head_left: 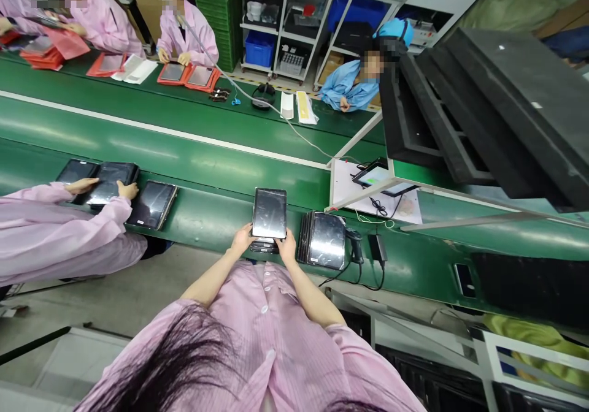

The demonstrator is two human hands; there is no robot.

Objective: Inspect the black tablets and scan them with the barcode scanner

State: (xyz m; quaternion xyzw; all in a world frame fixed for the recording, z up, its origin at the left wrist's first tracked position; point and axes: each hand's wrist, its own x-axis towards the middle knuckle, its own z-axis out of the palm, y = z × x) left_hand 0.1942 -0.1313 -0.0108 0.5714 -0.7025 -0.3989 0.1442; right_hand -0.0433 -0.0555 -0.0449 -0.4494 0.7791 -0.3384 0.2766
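A dark-screened tablet rests on a small pile of tablets at the near edge of the green conveyor bench. My left hand grips its lower left corner and my right hand grips its lower right corner. Just right of my right hand leans a stack of several tablets. Beyond that stack lie a handheld scanner and a black power adapter with cables.
A co-worker's hands rest on tablets at the left, with another tablet beside them. Black foam trays are stacked on a metal frame at right. A lit tablet lies on white paper. More people work across the belt.
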